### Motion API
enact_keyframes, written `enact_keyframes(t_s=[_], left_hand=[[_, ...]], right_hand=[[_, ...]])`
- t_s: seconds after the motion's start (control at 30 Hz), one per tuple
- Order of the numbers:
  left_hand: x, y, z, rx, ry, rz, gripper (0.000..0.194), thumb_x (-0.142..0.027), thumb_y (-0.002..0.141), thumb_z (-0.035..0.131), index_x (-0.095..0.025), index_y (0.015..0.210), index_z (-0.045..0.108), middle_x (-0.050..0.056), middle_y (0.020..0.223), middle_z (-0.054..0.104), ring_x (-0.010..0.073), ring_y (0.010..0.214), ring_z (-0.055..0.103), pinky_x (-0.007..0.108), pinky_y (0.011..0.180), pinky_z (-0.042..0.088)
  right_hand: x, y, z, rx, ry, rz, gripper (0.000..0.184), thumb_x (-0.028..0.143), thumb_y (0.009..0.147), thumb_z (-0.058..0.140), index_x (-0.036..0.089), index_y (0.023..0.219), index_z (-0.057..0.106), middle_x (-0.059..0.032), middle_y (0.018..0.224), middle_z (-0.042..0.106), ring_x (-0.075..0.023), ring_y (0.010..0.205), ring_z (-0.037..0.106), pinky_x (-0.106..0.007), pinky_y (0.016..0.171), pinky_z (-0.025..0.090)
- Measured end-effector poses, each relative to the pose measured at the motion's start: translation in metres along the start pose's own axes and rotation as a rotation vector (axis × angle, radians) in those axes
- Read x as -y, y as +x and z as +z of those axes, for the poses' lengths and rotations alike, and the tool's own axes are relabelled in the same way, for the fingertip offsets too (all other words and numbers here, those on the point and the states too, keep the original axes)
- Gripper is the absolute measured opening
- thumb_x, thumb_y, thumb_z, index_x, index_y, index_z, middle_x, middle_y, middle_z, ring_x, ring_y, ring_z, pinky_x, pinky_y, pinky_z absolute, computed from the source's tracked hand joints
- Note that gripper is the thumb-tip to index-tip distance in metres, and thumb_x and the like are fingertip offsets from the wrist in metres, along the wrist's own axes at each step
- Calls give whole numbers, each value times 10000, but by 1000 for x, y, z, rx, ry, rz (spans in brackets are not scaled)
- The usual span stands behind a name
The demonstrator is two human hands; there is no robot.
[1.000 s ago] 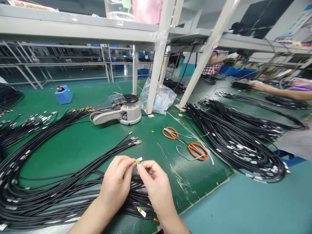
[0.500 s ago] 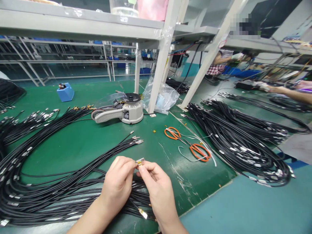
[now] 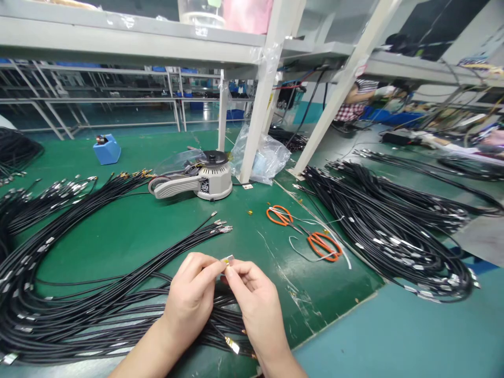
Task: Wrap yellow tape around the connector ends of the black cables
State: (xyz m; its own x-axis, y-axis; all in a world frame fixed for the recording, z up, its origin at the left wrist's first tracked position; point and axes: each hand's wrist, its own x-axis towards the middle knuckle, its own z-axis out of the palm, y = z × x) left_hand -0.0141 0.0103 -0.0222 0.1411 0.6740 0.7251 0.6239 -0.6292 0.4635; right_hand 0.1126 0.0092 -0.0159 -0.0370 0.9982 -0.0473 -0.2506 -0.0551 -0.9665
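My left hand (image 3: 192,299) and my right hand (image 3: 258,304) meet low in the middle of the view, both pinching the small metal connector end (image 3: 227,259) of a black cable. The fingertips of both hands touch at that connector, just above the green mat (image 3: 129,231). Under my hands lies a bundle of black cables (image 3: 79,315) that sweeps round to the left. Several more cable ends with metal tips (image 3: 221,227) lie just beyond my hands.
A grey tape dispenser (image 3: 197,181) stands at the mat's middle, with a blue box (image 3: 106,148) to its far left. Orange-handled scissors (image 3: 303,232) lie to the right. A large cable pile (image 3: 394,226) covers the right side. White shelf posts (image 3: 260,100) rise behind. Another person's arm (image 3: 441,140) shows at far right.
My hands have stayed in place, with the fingers shifting slightly on the connector. The view has drifted a little. The other person's arm at far right has drawn back.
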Motion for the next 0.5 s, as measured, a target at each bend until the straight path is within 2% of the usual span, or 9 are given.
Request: enact_keyframes(t_s=[0.37, 0.5], left_hand=[[1, -2, 2, 1, 42, 33, 292, 20, 856, 477, -138, 1076, 586, 51, 837, 616, 144, 787, 521, 267, 715, 451], [4, -3, 3, 6, 84, -39, 282, -14, 874, 454, -148, 1088, 578, 58, 891, 617, 152, 824, 542, 269, 750, 456]], right_hand=[[-6, 6, 0, -7, -27, -10, 152, 313, 782, 663, 162, 759, 656, -13, 740, 668, -151, 728, 610, -254, 708, 487], [-11, 5, 1, -9, -64, -5, 195, 344, 793, 642, 150, 802, 664, -29, 746, 670, -171, 740, 621, -280, 718, 499]])
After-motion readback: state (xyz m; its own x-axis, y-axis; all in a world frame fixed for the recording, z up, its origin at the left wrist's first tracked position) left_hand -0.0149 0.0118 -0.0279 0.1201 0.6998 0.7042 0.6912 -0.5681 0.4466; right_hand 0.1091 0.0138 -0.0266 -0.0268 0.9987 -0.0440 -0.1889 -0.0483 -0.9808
